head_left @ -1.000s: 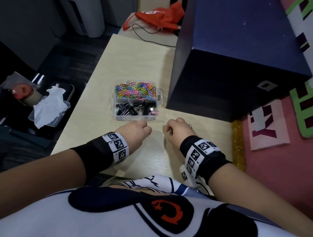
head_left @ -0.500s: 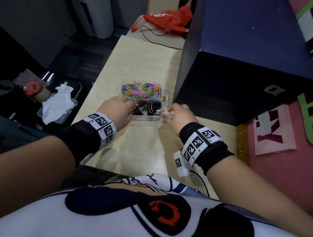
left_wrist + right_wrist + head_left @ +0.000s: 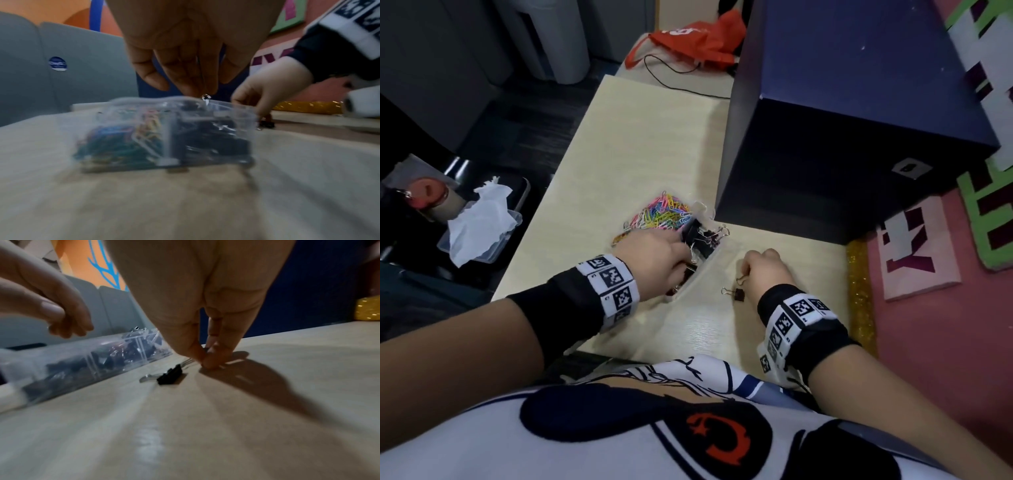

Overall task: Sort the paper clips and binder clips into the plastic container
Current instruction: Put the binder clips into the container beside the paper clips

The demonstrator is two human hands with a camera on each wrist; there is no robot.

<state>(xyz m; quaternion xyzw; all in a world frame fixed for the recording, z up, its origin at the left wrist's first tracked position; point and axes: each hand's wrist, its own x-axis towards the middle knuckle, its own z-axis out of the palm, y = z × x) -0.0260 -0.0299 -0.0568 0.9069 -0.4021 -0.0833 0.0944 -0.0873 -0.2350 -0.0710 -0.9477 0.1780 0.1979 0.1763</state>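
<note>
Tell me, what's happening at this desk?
A person is sorting clips. Their left hand holds the tilted clear plastic container of coloured paper clips and black binder clips. Their right hand pinches the wire handle of a black binder clip lying on the pale wooden table.

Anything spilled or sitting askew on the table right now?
Yes. The plastic container sits skewed to the table edge under the left hand. One black binder clip lies loose on the table, outside it, beside the right hand.
</note>
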